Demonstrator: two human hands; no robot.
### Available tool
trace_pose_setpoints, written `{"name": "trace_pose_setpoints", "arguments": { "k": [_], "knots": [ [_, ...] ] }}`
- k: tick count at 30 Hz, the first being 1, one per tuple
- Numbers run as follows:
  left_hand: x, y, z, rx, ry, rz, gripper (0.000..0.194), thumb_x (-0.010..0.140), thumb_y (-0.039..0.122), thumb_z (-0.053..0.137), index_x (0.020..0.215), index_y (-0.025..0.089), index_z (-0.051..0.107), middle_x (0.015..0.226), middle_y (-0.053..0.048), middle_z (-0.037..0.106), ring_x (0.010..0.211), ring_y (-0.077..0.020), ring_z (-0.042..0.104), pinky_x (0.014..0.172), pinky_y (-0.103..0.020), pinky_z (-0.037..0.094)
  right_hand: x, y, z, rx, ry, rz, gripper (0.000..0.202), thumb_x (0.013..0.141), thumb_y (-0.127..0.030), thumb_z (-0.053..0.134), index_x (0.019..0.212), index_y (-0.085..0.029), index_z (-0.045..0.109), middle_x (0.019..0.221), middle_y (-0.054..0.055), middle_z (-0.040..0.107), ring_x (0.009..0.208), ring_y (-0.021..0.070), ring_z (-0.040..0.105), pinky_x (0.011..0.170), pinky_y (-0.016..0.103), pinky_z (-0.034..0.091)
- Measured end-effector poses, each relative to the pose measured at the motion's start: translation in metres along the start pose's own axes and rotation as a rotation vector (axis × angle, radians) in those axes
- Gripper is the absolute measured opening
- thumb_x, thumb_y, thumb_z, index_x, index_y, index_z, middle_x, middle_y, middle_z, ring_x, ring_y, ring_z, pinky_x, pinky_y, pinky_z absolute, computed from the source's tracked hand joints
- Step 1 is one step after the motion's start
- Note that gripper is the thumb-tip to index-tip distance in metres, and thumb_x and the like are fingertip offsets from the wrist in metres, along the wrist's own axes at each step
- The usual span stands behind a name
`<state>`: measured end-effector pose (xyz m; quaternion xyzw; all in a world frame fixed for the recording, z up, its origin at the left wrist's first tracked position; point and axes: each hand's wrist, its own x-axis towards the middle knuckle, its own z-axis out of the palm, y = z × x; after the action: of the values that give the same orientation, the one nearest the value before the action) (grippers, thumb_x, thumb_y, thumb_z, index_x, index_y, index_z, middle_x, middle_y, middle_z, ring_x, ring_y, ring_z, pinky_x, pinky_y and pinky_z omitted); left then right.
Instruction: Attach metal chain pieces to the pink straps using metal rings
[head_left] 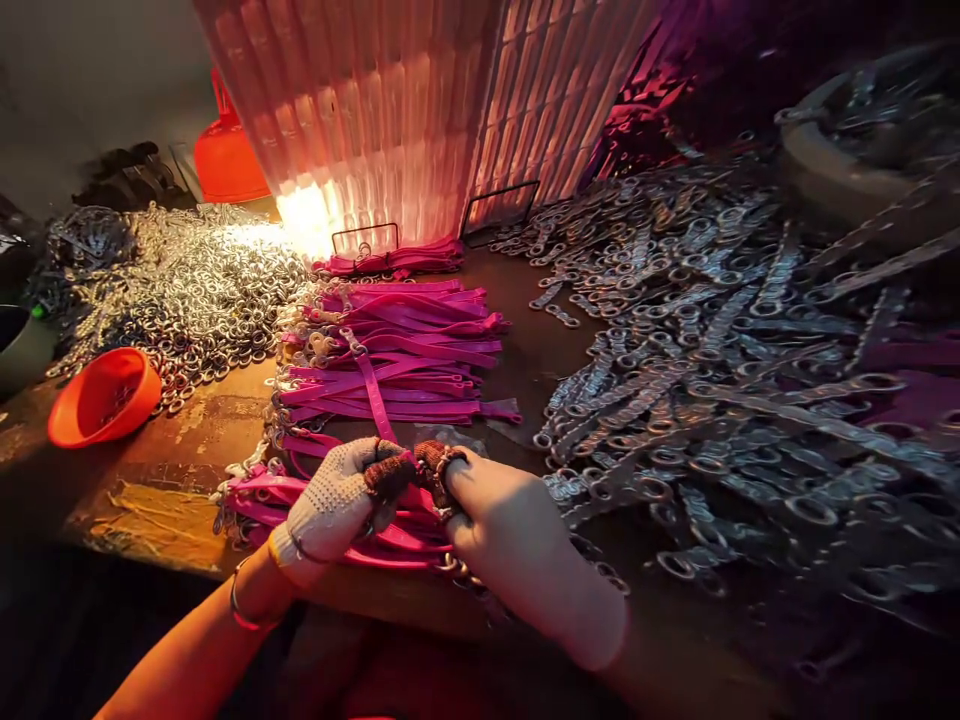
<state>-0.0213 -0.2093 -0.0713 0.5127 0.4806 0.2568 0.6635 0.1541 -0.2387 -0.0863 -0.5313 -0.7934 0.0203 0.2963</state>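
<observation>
My left hand (330,505), in a pale dotted glove with dark brown fingertip coverings, is closed on a pink strap (375,395). The strap runs away from my fingers to a metal clip (351,342) at its far end. My right hand (514,520), in a pale glove with similar brown fingertip coverings, is closed close beside the left fingertips. Its grip seems to be on the near end of that strap, but the fingers hide the exact hold. Beneath and beyond my hands lie bundles of pink straps (427,335), metal fittings at their left ends.
Small metal clips (202,280) are heaped at back left, near an orange bowl (105,400). Silvery ringed pieces (675,370) cover the right side, with a large basin (840,170) behind. A ribbed translucent panel (375,120) and bright lamp (307,215) stand at the back.
</observation>
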Motion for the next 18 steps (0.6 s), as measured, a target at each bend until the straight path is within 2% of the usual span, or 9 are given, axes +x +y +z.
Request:
{"name": "trace_pose_setpoints", "arguments": {
  "k": [2, 4, 6, 9, 11, 14, 16, 18],
  "knots": [
    [-0.002, -0.004, 0.000, 0.208, 0.008, 0.106, 0.032, 0.091, 0.047, 0.055, 0.083, 0.017, 0.059, 0.057, 0.002, 0.053, 0.046, -0.0090, 0.044, 0.044, -0.020, 0.036, -0.002, -0.002, 0.002, -0.102, 0.022, -0.032, 0.018, 0.062, -0.006, 0.050, 0.069, -0.019, 0.060, 0.067, 0.004, 0.063, 0.055, 0.0172, 0.053, 0.054, 0.030, 0.032],
    [-0.001, -0.010, -0.001, 0.476, 0.056, 0.299, 0.023, 0.090, 0.036, 0.057, 0.085, 0.016, 0.065, 0.071, -0.004, 0.063, 0.063, -0.0136, 0.055, 0.061, -0.024, 0.045, -0.005, -0.001, 0.005, -0.162, 0.028, -0.047, 0.018, 0.063, -0.006, 0.051, 0.071, -0.019, 0.061, 0.068, 0.005, 0.063, 0.057, 0.0184, 0.055, 0.055, 0.030, 0.033],
    [0.003, -0.016, -0.001, 0.644, 0.076, 0.427, 0.018, 0.087, 0.027, 0.056, 0.087, 0.015, 0.069, 0.082, -0.007, 0.067, 0.075, -0.0173, 0.059, 0.073, -0.028, 0.046, -0.007, 0.000, 0.006, -0.151, 0.006, -0.019, 0.021, 0.067, -0.006, 0.051, 0.078, -0.017, 0.065, 0.071, 0.006, 0.066, 0.060, 0.0198, 0.058, 0.057, 0.030, 0.036],
    [0.007, -0.017, -0.002, 0.560, 0.007, 0.352, 0.022, 0.091, 0.028, 0.053, 0.090, 0.014, 0.070, 0.074, -0.004, 0.065, 0.065, -0.0138, 0.055, 0.065, -0.025, 0.045, -0.003, 0.000, -0.001, -0.046, -0.135, 0.065, 0.035, 0.076, -0.008, 0.051, 0.107, -0.013, 0.065, 0.092, 0.010, 0.072, 0.079, 0.0218, 0.067, 0.067, 0.029, 0.043],
    [0.008, -0.013, -0.002, 0.437, -0.032, 0.272, 0.025, 0.092, 0.031, 0.052, 0.089, 0.014, 0.069, 0.063, -0.001, 0.060, 0.055, -0.0104, 0.050, 0.058, -0.021, 0.042, 0.004, -0.001, -0.010, -0.011, -0.341, 0.130, 0.042, 0.081, -0.013, 0.053, 0.123, -0.013, 0.059, 0.102, 0.011, 0.073, 0.090, 0.0237, 0.068, 0.071, 0.029, 0.045],
    [0.004, -0.008, -0.001, 0.386, -0.064, 0.212, 0.021, 0.091, 0.026, 0.051, 0.084, 0.013, 0.067, 0.051, 0.003, 0.052, 0.047, -0.0083, 0.043, 0.053, -0.019, 0.038, 0.014, -0.004, -0.023, -0.103, -0.624, 0.239, 0.033, 0.081, -0.014, 0.053, 0.113, -0.015, 0.063, 0.091, 0.010, 0.075, 0.082, 0.0266, 0.070, 0.062, 0.030, 0.041],
    [0.002, -0.008, 0.000, 0.404, -0.094, 0.198, 0.020, 0.089, 0.020, 0.048, 0.081, 0.013, 0.065, 0.050, 0.003, 0.051, 0.046, -0.0082, 0.043, 0.051, -0.019, 0.036, 0.016, -0.005, -0.026, -0.170, -0.685, 0.222, 0.026, 0.079, -0.011, 0.050, 0.100, -0.015, 0.064, 0.083, 0.010, 0.074, 0.076, 0.0271, 0.071, 0.056, 0.031, 0.036],
    [0.003, -0.010, 0.002, 0.443, -0.118, 0.203, 0.021, 0.087, 0.015, 0.046, 0.076, 0.013, 0.063, 0.053, 0.002, 0.053, 0.049, -0.0084, 0.045, 0.051, -0.018, 0.035, 0.014, -0.006, -0.025, -0.207, -0.692, 0.144, 0.021, 0.079, -0.011, 0.050, 0.094, -0.015, 0.064, 0.078, 0.011, 0.073, 0.073, 0.0280, 0.070, 0.054, 0.031, 0.033]
  ]
}}
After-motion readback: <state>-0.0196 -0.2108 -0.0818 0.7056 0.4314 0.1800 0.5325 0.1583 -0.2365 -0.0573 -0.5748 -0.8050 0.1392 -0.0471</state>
